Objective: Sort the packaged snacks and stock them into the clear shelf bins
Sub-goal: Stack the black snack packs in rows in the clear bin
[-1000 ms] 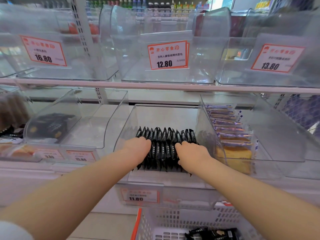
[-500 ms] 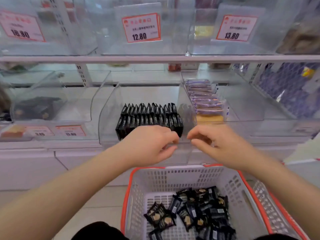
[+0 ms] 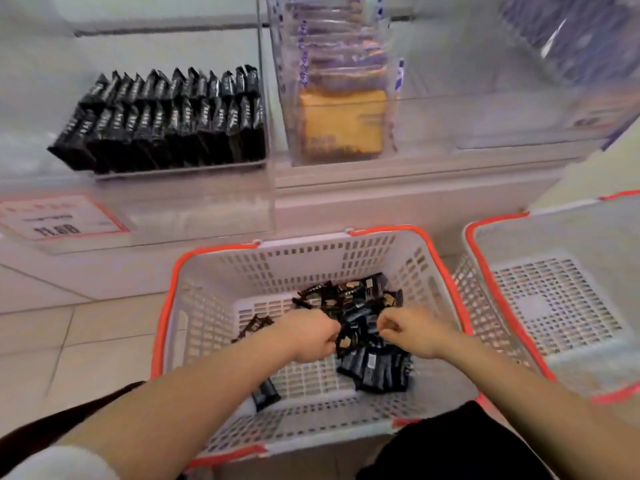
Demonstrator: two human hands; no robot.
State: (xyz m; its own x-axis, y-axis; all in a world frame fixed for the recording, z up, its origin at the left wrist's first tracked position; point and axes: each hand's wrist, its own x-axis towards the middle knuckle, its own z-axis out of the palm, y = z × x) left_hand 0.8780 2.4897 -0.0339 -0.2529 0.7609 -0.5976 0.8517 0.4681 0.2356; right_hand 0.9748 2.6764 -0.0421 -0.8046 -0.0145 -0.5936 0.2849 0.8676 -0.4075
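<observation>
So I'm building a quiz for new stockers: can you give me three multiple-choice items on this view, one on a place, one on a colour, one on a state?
1. Where do the loose black snack packets lie?
A. in the white plastic basket with the orange rim
B. on the tiled floor
C. on top of the price tag

2. What colour frames the price tag below the clear shelf bin?
A. green
B. orange-red
C. blue

3. How do the black packets in that bin stand?
A. scattered flat
B. upright in rows
C. none are there

Answers: 1 A, both the left hand and the right hand reach into them there; 2 B, its border shows it; 3 B, they stand packed on edge.
</observation>
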